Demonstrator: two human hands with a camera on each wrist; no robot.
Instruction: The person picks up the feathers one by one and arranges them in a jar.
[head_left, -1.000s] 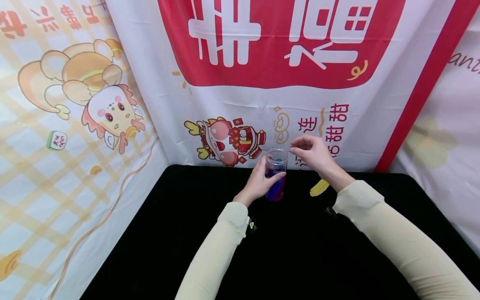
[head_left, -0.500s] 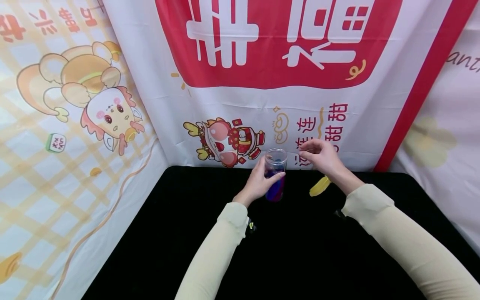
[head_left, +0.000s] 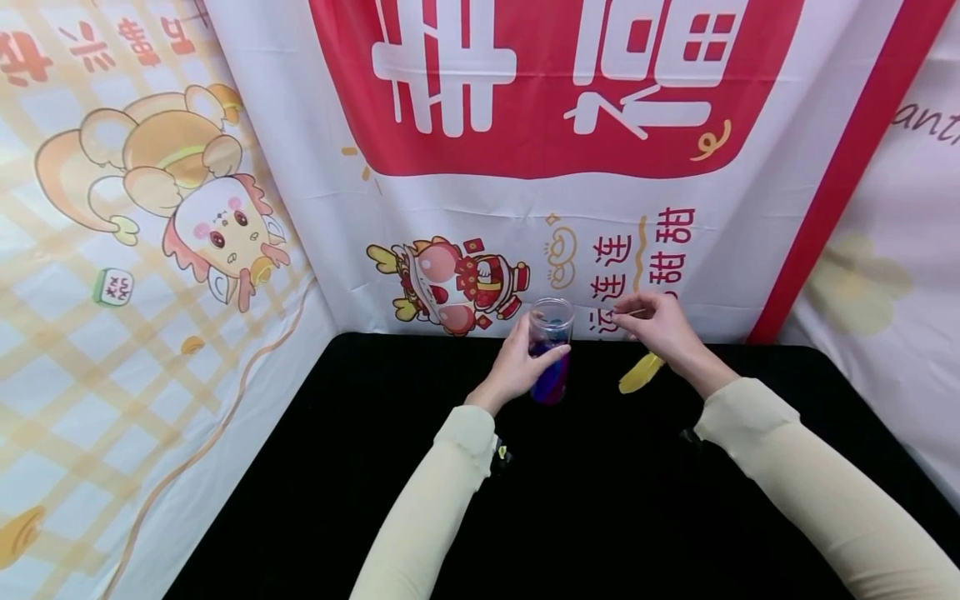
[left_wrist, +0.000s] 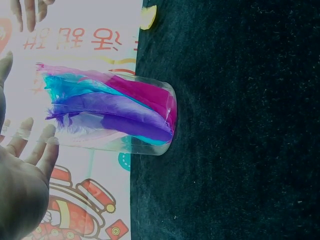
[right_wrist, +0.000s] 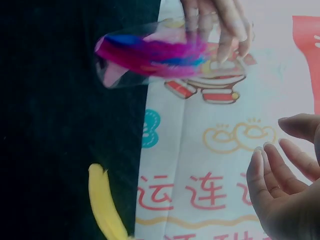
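A tall clear glass stands upright on the black table, with purple, blue and magenta feathers inside it. My left hand grips the glass from its left side, thumb across the front. To the right of the glass, my right hand is raised with its fingers loosely bent. In the right wrist view, a gap shows between the thumb and fingers of that hand, and nothing is held there. A yellow feather lies on the table below the right hand, its far end hidden by the hand in the head view.
The black tabletop ends just behind the glass. A white and red printed cloth hangs at its back edge. Another printed cloth hangs on the left, and a pale one on the right.
My right hand has drawn away from the glass rim, moving right and then down toward the yellow feather. The left hand and the glass have stayed in place.
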